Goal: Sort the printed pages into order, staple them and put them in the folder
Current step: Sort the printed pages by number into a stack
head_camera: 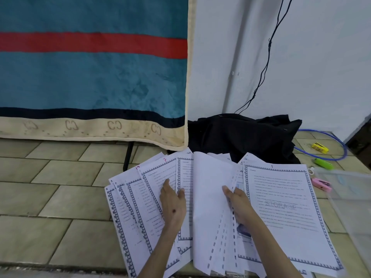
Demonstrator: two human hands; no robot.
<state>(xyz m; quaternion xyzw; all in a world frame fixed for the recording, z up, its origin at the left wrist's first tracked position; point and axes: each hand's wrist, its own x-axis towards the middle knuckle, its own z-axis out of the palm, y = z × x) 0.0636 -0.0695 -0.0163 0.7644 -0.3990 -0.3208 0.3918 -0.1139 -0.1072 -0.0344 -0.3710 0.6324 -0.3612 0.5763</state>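
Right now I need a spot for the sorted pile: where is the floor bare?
Bare tiles lie left of the fanned pages, below the blanket. The right is crowded: page 1, the clear folder, pink stapler, green and yellow items, blue cable. The black bag blocks the back.

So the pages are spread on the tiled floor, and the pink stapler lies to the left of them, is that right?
Not quite. The pages are spread on the tiled floor, but the pink stapler lies to their right, beside the clear folder, as the head view shows.
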